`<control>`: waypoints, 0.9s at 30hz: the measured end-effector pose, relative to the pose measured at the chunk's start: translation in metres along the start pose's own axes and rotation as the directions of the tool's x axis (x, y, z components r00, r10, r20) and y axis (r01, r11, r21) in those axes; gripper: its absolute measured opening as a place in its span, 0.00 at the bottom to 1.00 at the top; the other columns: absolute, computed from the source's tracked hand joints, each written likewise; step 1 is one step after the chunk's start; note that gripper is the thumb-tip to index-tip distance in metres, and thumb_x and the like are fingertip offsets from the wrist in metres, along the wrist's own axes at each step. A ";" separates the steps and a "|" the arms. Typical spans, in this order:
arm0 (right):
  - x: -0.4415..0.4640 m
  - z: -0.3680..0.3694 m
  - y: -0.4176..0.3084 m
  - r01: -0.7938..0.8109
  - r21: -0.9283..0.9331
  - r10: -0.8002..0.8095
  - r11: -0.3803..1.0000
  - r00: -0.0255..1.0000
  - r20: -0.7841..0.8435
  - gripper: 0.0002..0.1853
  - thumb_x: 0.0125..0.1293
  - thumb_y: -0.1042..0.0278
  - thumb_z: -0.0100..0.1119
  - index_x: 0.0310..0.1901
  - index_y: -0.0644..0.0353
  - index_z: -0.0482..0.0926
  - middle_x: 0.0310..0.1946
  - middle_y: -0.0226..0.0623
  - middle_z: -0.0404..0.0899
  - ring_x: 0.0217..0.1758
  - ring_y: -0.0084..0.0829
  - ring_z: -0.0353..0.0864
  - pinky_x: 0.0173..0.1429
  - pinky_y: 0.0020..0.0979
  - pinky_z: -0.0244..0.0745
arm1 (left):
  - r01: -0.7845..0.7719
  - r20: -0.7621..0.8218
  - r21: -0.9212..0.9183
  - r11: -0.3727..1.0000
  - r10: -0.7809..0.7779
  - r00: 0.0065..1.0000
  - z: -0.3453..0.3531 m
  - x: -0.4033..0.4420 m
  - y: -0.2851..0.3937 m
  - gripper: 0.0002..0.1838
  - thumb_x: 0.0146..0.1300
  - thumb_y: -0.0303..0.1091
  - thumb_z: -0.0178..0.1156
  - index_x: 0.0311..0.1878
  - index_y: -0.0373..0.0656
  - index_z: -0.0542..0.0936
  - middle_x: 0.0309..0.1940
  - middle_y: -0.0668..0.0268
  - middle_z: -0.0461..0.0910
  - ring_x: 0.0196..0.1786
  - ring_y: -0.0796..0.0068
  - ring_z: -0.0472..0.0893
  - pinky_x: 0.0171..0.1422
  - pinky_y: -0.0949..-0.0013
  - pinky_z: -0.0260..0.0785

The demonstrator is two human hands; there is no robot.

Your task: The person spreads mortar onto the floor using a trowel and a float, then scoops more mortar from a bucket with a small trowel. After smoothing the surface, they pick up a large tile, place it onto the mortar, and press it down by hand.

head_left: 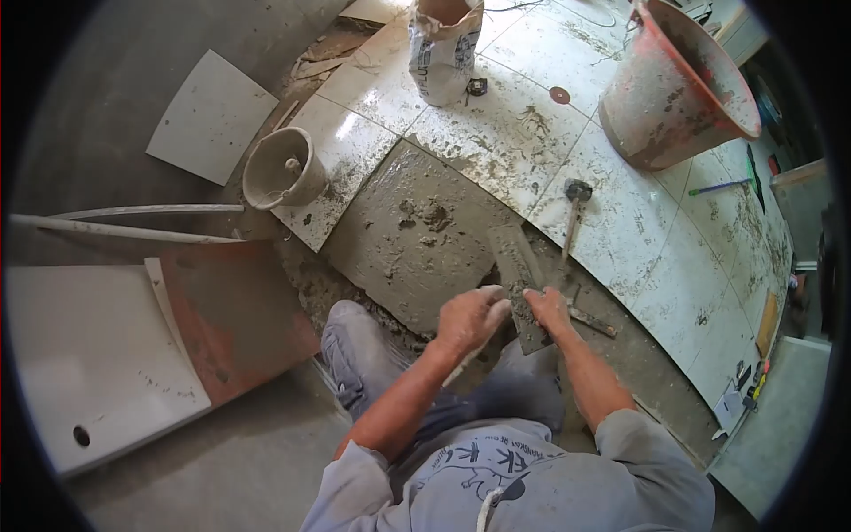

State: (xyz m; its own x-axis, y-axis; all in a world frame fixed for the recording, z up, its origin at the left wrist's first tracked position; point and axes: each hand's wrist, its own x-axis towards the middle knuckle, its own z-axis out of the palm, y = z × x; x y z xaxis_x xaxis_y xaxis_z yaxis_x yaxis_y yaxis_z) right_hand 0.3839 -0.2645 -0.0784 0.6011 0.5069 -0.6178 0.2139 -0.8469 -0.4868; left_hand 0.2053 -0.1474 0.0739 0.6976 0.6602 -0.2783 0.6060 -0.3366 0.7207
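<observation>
My right hand [548, 312] is closed around a long rectangular trowel [510, 251] coated in grey mortar. My left hand [472, 319] has its fingers curled together just left of the trowel's near part; what they hold, if anything, is hidden. Ahead of both hands lies a square bed of wet mortar [377, 235], mostly smooth, with a rough clump [433, 217] near its middle. To the right of the trowel, a mallet [578, 191] rests on the tiles. A narrow tool with a dark end [592, 321] lies by my right hand, partly covered.
White floor tiles [651, 226] spattered with mortar run along the far and right sides. A small bucket [288, 168], an open bag [441, 66] and a large red bucket [669, 106] stand around the bed. Boards [239, 310] and a loose tile [211, 115] lie left.
</observation>
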 end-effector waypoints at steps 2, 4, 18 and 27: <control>0.028 0.046 -0.021 0.083 -0.103 -0.088 0.991 0.995 -0.045 0.30 0.57 0.46 0.59 0.47 0.71 0.76 0.37 0.58 0.81 0.45 0.55 0.81 0.49 0.48 0.74 | -0.007 -0.047 0.020 1.000 0.008 0.999 -0.021 0.020 -0.064 0.19 0.63 0.46 0.59 0.51 0.45 0.80 0.39 0.56 0.84 0.42 0.55 0.83 0.45 0.59 0.75; 0.055 0.088 -0.044 0.147 -0.225 -0.165 0.963 0.984 -0.064 0.29 0.58 0.45 0.58 0.45 0.70 0.76 0.41 0.62 0.80 0.50 0.59 0.78 0.55 0.49 0.72 | 0.005 -0.085 0.023 1.000 -0.003 0.996 -0.032 0.037 -0.127 0.19 0.64 0.46 0.59 0.51 0.44 0.80 0.39 0.56 0.84 0.42 0.56 0.84 0.45 0.60 0.75; 0.140 0.209 -0.110 -0.073 -0.318 -0.036 0.945 0.945 -0.326 0.27 0.63 0.47 0.55 0.46 0.69 0.76 0.41 0.59 0.81 0.49 0.54 0.81 0.52 0.50 0.75 | -0.296 0.298 0.048 0.954 0.269 0.916 -0.083 0.100 -0.266 0.22 0.64 0.48 0.57 0.52 0.41 0.79 0.38 0.56 0.84 0.42 0.55 0.83 0.47 0.58 0.73; 0.086 0.285 -0.140 -0.225 0.455 0.338 0.862 0.923 -0.183 0.28 0.61 0.49 0.55 0.44 0.74 0.76 0.32 0.59 0.81 0.26 0.50 0.84 0.30 0.44 0.77 | -0.291 0.340 0.154 0.944 0.226 0.913 -0.122 0.096 -0.294 0.17 0.63 0.43 0.57 0.46 0.40 0.79 0.35 0.54 0.84 0.41 0.51 0.82 0.45 0.54 0.73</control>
State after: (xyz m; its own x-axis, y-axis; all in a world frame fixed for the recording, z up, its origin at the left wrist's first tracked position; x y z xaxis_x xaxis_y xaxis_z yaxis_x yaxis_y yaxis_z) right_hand 0.1862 -0.0562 -0.2396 0.7680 0.1528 -0.6220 -0.3011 -0.7709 -0.5612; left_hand 0.0474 0.0974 -0.0871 0.9036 0.2984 -0.3073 0.4283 -0.6133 0.6637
